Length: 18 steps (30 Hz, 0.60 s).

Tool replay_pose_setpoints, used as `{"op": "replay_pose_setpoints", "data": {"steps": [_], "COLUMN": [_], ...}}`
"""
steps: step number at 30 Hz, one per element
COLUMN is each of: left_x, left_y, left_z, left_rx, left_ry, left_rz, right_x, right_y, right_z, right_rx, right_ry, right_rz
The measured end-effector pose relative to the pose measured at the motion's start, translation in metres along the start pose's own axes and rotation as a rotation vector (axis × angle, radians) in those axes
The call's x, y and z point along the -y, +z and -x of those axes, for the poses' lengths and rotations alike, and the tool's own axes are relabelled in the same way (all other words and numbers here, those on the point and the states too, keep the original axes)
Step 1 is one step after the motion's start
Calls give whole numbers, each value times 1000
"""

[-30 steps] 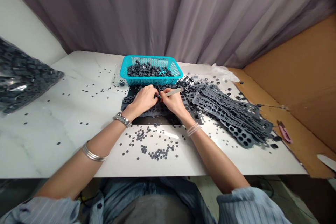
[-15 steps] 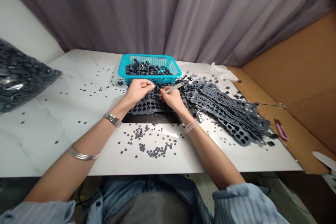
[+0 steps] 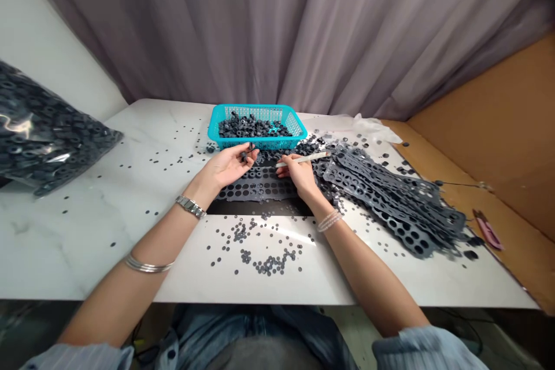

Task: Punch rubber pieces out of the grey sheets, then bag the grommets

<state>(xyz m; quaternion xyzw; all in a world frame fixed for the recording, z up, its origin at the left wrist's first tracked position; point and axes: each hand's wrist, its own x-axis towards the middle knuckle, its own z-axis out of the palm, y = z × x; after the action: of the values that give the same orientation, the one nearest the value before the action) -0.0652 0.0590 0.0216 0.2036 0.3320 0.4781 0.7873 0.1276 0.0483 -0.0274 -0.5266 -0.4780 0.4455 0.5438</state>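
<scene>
My left hand (image 3: 232, 165) is turned partly palm up in front of the basket, its curled fingers around small dark rubber pieces (image 3: 244, 156). My right hand (image 3: 299, 174) grips a slim white pen-like tool (image 3: 310, 158), held slantwise; its exact kind cannot be made out. Beneath both hands lies a dark grey sheet with rows of round holes (image 3: 260, 189), on a black mat (image 3: 260, 208). Just behind my hands stands a turquoise plastic basket (image 3: 260, 143) holding many small dark rubber pieces (image 3: 249, 126).
Stacked perforated sheets (image 3: 390, 202) lie to the right. Small dark discs (image 3: 271, 264) are scattered over the white table (image 3: 173, 283). A clear bag of dark pieces (image 3: 47, 133) stands at the left. A pink-handled cutting tool (image 3: 489, 231) and crumpled white plastic (image 3: 377, 130) are at the right.
My left hand has turned from a pinch to palm up, showing dark pieces in its fingers. My right hand keeps the white tool, now lying flatter. The view has shifted slightly.
</scene>
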Motion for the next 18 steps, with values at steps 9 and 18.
{"op": "replay_pose_setpoints", "data": {"steps": [9,18], "left_x": [-4,5], "left_y": [-2,2], "left_z": [3,4], "left_rx": [43,-2], "left_ry": [34,204], "left_rz": [-3,-562], "right_x": [7,10], "right_y": [6,12], "right_z": [7,16], "right_rx": [51,150], "right_ry": [-19,-50], "right_rz": [1,146]}}
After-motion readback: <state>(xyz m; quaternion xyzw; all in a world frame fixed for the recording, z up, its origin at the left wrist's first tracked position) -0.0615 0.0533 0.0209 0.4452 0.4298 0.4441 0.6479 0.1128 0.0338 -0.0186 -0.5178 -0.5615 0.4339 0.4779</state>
